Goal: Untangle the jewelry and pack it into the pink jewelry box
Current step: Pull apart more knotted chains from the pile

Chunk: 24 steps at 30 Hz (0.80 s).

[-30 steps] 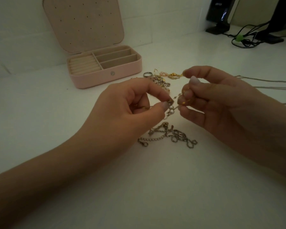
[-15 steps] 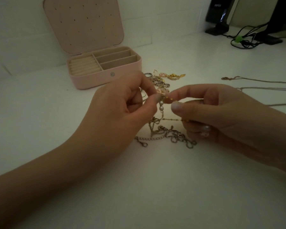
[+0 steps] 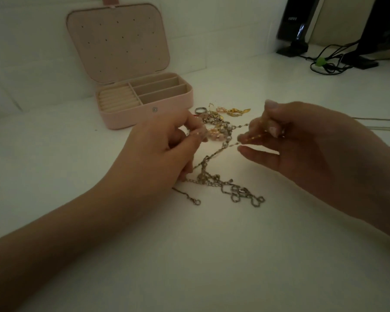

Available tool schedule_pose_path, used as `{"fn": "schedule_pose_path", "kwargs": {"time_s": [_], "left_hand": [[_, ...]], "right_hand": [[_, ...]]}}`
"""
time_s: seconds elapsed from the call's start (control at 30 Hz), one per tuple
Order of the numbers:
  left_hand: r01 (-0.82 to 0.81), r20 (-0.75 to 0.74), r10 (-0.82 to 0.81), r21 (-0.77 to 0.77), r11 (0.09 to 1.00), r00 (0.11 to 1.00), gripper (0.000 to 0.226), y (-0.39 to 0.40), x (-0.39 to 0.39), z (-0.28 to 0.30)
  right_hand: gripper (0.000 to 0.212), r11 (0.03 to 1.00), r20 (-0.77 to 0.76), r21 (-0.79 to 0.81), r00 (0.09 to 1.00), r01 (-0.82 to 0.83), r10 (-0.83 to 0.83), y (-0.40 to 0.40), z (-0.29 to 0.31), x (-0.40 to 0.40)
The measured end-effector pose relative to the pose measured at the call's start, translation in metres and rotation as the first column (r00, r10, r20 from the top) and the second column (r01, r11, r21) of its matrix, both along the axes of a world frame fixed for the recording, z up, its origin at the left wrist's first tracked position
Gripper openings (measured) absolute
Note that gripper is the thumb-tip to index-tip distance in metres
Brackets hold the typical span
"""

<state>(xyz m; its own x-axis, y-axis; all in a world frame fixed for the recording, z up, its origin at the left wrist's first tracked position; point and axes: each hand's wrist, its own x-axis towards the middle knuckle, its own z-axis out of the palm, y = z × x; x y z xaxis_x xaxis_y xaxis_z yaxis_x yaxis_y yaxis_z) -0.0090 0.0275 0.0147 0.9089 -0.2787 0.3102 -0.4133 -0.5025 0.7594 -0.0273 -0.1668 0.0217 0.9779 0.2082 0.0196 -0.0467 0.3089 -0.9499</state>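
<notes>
The left hand (image 3: 167,149) pinches a beaded chain (image 3: 223,145) at its fingertips; the right hand (image 3: 302,145) pinches a gold strand (image 3: 256,137). Tangled chains (image 3: 225,185) lie below both hands' fingers.

A white table (image 3: 189,255) bore an open pink jewelry box (image 3: 149,115), tangled chains (image 3: 225,185), a ring (image 3: 200,110) and black cables (image 3: 329,64).

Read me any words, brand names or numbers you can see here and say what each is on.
Black device at the back right: a small pale logo near its top, too blurred to read.
Pink jewelry box: no lettering, only a round snap on its front wall.
Nothing else in view carries text.
</notes>
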Motion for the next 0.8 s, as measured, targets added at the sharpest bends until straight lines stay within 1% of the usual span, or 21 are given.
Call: {"fn": "schedule_pose_path", "kwargs": {"time_s": [0.07,0.17,0.27,0.33,0.4,0.43,0.5,0.57,0.63,0.7,0.8], "left_hand": [[0.012,-0.155,-0.031,-0.120,0.993,0.987,0.016,-0.002,0.001,0.001],[0.042,-0.265,-0.108,-0.245,0.969,0.958,0.019,-0.004,0.000,0.003],[0.001,-0.370,-0.160,-0.395,0.919,0.915,0.026,-0.004,-0.001,0.008],[-0.037,-0.437,-0.187,-0.456,0.889,0.880,0.033,-0.005,0.000,0.010],[-0.071,-0.485,-0.222,-0.515,0.854,0.846,0.039,-0.005,0.000,0.011],[-0.081,-0.496,-0.237,-0.536,0.840,0.835,0.040,-0.005,0.001,0.011],[-0.069,-0.495,-0.249,-0.539,0.839,0.832,0.044,-0.005,0.002,0.009],[-0.049,-0.489,-0.261,-0.533,0.845,0.833,0.047,-0.005,0.003,0.008],[-0.015,-0.476,-0.320,-0.575,0.818,0.819,0.048,-0.005,0.003,0.009],[0.014,-0.443,-0.385,-0.641,0.767,0.810,0.048,-0.005,0.002,0.013],[-0.047,-0.433,-0.456,-0.764,0.644,0.778,0.047,-0.005,0.002,0.016]], "right_hand": [[0.028,0.998,-0.032,0.061,1.000,0.002,0.000,0.000,0.000,0.000],[0.029,0.994,-0.098,0.101,0.994,-0.035,0.045,0.002,0.001,-0.001],[0.024,0.992,-0.118,0.082,0.987,-0.099,0.108,0.002,0.002,-0.003],[0.017,0.994,-0.103,0.030,0.989,-0.105,0.107,0.002,0.004,-0.005],[0.016,0.995,-0.080,-0.032,0.993,-0.090,0.087,0.002,0.006,-0.007],[0.017,0.995,-0.071,-0.058,0.994,-0.086,0.082,0.002,0.008,-0.009],[0.018,0.992,-0.062,-0.088,0.995,-0.085,0.079,0.003,0.011,-0.010],[0.019,0.992,-0.060,-0.087,0.995,-0.090,0.085,0.003,0.012,-0.009],[0.019,0.993,-0.050,-0.062,0.994,-0.096,0.093,0.004,0.010,-0.008],[0.018,0.996,-0.042,-0.030,0.996,-0.083,0.082,0.004,0.008,-0.007],[0.017,0.999,-0.042,0.016,0.998,-0.040,0.040,0.004,0.008,-0.007]]}}
